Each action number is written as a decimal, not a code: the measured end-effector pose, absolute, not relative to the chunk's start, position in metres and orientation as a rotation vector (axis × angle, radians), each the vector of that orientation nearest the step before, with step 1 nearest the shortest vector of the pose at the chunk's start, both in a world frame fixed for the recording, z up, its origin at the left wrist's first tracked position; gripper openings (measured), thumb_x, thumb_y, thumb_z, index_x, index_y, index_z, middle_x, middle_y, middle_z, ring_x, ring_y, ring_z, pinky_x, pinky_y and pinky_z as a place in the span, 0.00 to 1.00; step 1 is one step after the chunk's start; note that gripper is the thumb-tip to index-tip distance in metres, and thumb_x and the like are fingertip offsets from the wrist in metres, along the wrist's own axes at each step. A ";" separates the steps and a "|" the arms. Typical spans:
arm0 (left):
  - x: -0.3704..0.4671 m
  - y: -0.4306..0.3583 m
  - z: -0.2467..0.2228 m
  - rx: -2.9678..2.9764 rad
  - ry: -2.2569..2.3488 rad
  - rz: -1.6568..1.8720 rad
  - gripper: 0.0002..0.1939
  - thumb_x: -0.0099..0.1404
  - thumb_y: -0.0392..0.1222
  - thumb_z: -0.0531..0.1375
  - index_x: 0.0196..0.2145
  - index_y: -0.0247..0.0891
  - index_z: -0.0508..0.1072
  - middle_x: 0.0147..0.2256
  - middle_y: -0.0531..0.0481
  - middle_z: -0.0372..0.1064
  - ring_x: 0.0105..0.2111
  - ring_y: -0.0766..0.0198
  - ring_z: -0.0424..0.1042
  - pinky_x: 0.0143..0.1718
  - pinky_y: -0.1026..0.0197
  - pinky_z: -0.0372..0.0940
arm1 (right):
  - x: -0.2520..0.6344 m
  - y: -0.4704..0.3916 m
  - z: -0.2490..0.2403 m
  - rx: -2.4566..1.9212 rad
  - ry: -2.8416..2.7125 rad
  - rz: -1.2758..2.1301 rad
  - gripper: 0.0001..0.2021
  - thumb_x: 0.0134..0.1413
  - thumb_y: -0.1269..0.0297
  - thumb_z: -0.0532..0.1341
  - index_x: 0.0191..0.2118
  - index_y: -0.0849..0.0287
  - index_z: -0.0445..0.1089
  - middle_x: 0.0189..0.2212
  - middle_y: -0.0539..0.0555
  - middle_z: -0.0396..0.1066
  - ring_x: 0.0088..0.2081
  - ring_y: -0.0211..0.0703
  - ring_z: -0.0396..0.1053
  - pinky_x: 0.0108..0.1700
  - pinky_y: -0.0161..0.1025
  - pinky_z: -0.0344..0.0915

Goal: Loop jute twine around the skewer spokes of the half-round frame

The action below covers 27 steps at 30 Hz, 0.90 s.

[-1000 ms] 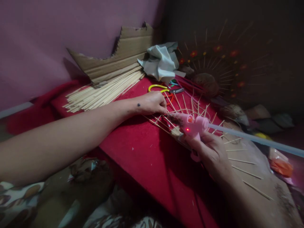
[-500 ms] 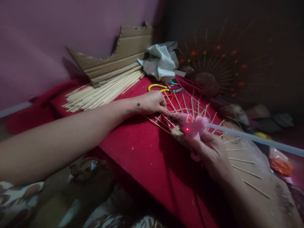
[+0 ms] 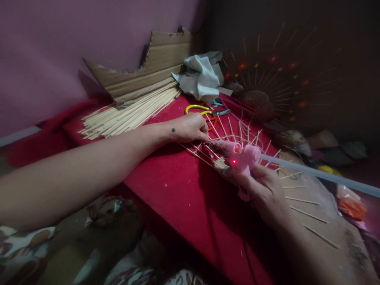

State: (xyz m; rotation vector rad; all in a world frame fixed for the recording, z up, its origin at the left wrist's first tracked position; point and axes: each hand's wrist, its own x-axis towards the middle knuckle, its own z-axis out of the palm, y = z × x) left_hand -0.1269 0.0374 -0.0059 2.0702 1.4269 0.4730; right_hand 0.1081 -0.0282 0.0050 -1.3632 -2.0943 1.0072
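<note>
A pink glue gun (image 3: 245,157) with a red light glowing on its side is gripped by my right hand (image 3: 264,186). A long translucent glue stick (image 3: 311,173) runs out of its back. Its dirty nozzle points left, close to the fingertips of my left hand (image 3: 191,128). Those fingers are closed in a pinch at the frame of thin wooden sticks (image 3: 233,130), which fan out from a twine-wrapped middle (image 3: 220,163). What exactly lies between the left fingertips is hidden.
Yellow-handled pliers (image 3: 197,109) lie behind my left hand on the red cloth (image 3: 169,190). A bundle of wooden sticks (image 3: 130,113), torn cardboard (image 3: 142,77) and a crumpled pale cloth (image 3: 203,77) are at the back. Cardboard with sticks (image 3: 335,217) lies right; a flowered stick fan (image 3: 267,79) stands behind.
</note>
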 end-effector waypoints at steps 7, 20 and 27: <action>-0.127 0.038 -0.006 2.080 1.435 0.471 0.10 0.57 0.38 0.59 0.28 0.28 0.77 0.22 0.49 0.66 0.24 0.69 0.59 0.29 0.61 0.52 | 0.110 -0.028 0.001 -1.368 -2.078 1.038 0.13 0.55 0.54 0.58 0.28 0.60 0.67 0.16 0.45 0.58 0.18 0.32 0.52 0.20 0.33 0.48; -0.126 0.037 -0.005 2.096 1.429 0.477 0.11 0.57 0.39 0.59 0.29 0.27 0.77 0.23 0.49 0.66 0.23 0.69 0.60 0.27 0.62 0.52 | 0.111 -0.028 0.000 -1.338 -2.065 1.053 0.14 0.56 0.56 0.58 0.25 0.59 0.63 0.15 0.45 0.56 0.18 0.31 0.52 0.20 0.32 0.48; -0.126 0.038 -0.007 2.071 1.443 0.476 0.11 0.57 0.40 0.59 0.29 0.27 0.77 0.21 0.50 0.65 0.22 0.70 0.59 0.27 0.62 0.51 | 0.110 -0.027 0.000 -1.333 -2.073 1.040 0.14 0.55 0.55 0.59 0.24 0.59 0.64 0.15 0.45 0.56 0.17 0.31 0.52 0.20 0.32 0.47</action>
